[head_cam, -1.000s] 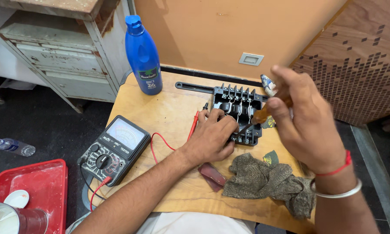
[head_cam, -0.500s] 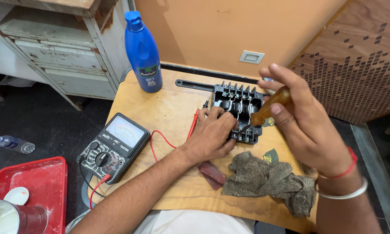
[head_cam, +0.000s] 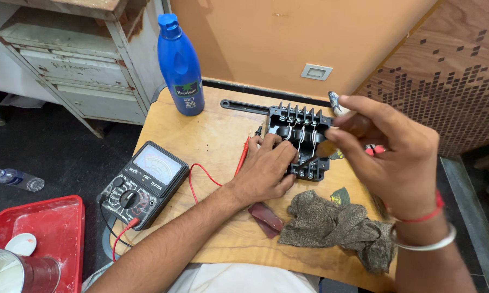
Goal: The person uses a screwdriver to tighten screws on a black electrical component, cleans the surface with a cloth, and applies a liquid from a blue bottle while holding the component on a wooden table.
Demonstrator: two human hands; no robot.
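A black finned block with terminals (head_cam: 301,130) lies on the round wooden table (head_cam: 212,130). My left hand (head_cam: 266,169) rests on its near left side and presses it down; the red probe tip (head_cam: 244,151) and a black one lie just beside my fingers. My right hand (head_cam: 388,149) hovers over the block's right end, shut on a thin tool with a brownish handle (head_cam: 325,147). Its grey upper end sticks up by my fingers, and its dark tip slants down onto the block's front edge.
A black analogue multimeter (head_cam: 144,182) with a red lead (head_cam: 201,176) sits at the table's left. A blue bottle (head_cam: 180,68) and a black flat bar (head_cam: 243,105) stand at the back. A grey rag (head_cam: 331,228) and a dark red strip (head_cam: 266,218) lie in front. A red tray (head_cam: 38,228) is on the floor.
My right hand has turned and shifted the tool over the block, bringing its dark tip down to the block's front edge. My left hand stays on the block.
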